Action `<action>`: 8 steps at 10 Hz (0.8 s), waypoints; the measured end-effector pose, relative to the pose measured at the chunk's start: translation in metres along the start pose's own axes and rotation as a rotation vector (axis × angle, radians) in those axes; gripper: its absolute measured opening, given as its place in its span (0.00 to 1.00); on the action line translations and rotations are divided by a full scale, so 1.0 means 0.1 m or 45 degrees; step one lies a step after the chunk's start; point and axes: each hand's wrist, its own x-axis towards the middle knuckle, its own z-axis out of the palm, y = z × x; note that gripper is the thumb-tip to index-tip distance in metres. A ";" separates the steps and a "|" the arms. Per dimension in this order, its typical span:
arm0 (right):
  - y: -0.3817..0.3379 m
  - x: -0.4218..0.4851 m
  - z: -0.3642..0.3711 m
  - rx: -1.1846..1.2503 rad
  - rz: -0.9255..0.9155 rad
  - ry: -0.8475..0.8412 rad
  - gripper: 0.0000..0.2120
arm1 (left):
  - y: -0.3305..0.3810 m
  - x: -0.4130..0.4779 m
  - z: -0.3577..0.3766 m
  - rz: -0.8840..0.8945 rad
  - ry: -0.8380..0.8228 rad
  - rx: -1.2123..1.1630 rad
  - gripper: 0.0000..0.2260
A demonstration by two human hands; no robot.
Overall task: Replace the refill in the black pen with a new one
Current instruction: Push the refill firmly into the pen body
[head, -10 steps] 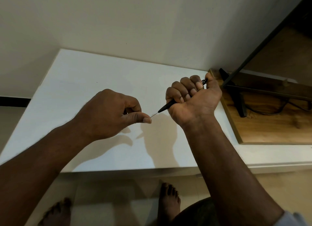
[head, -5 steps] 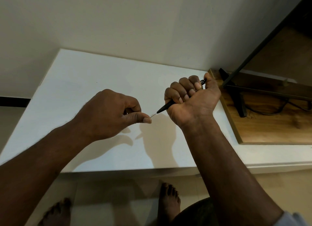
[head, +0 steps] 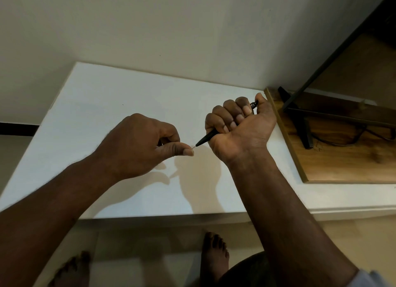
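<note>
1. Only slightly, the black pen (head: 206, 137) has slid toward the left hand (head: 139, 145) over the last second. That hand itself has stayed put.
2. The bare stretch of thin refill (head: 194, 147) between the pen's nose and the left thumb is now much shorter, almost gone.
3. The right hand (head: 242, 126) wraps the barrel in a full fist, thumb at the rear end. The left hand pinches the refill's tip between thumb and forefinger.
4. Both are held above the white table (head: 102, 106).
5. Likely the refill is going in, not out. Whether it is the new one cannot be told.
</note>
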 end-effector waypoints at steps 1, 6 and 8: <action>0.03 -0.01 0.00 -0.022 0.008 0.005 0.24 | 0.01 -0.01 0.00 0.002 0.003 -0.016 0.26; 0.06 -0.03 0.01 -0.032 0.009 0.008 0.24 | 0.00 0.00 0.01 0.042 0.012 0.012 0.28; 0.06 -0.03 0.01 -0.028 0.016 0.014 0.24 | -0.01 0.00 0.02 0.053 0.036 0.050 0.29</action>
